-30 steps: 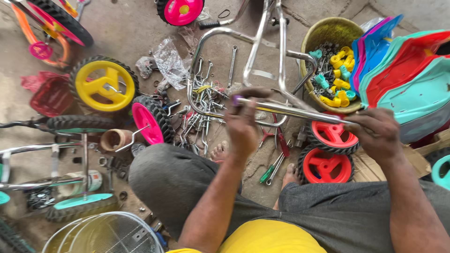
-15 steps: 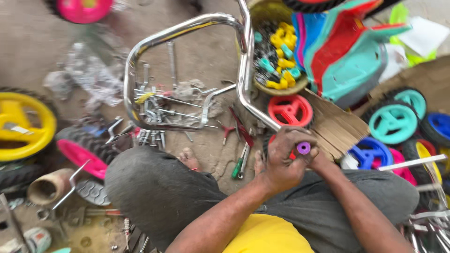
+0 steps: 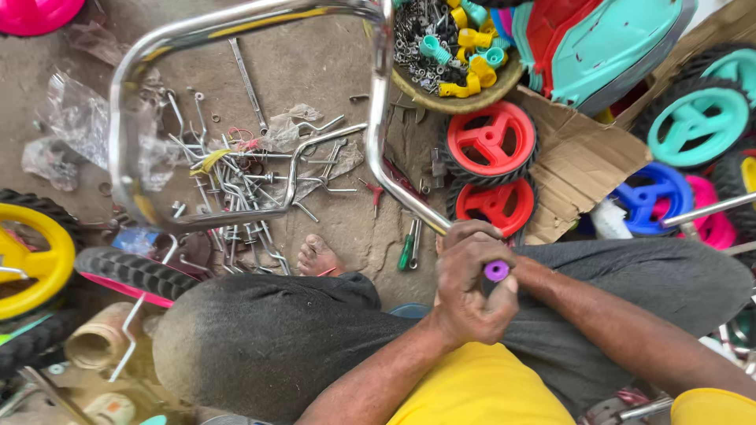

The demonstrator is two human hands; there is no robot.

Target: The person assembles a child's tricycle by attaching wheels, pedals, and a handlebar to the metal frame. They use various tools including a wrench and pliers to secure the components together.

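From the head camera I looked straight down at both hands, bunched together over the lap. My left hand [image 3: 465,287] had its grip wrapped tight round the near end of a bent chrome tube frame [image 3: 236,20]; the right hand [image 3: 516,275] lay mostly hidden behind it, so I could not tell whether its grip was closed on anything, though it pressed against the same end. A small purple plastic cap [image 3: 496,271] sat on top of the fists, right at the tube's tip, touching the fingers of both hands.

From the grip the tube ran up and away to the left, then straight ahead, before looping over in a wide curve far to the left. Its long axis pointed away from me, so the cap lay on the near end of that line, with the left hand wrapped nearer along the tube.

Ahead of the grip and slightly right stood two red plastic wheels with black tyres [image 3: 490,145], and beyond them a round dish of yellow and teal plastic fittings [image 3: 461,47]. Left of the grip, a scatter of thin metal rods and hooks [image 3: 236,181] lay on the concrete floor [image 3: 315,71]. A green-handled screwdriver [image 3: 407,250] lay just ahead of the fists.
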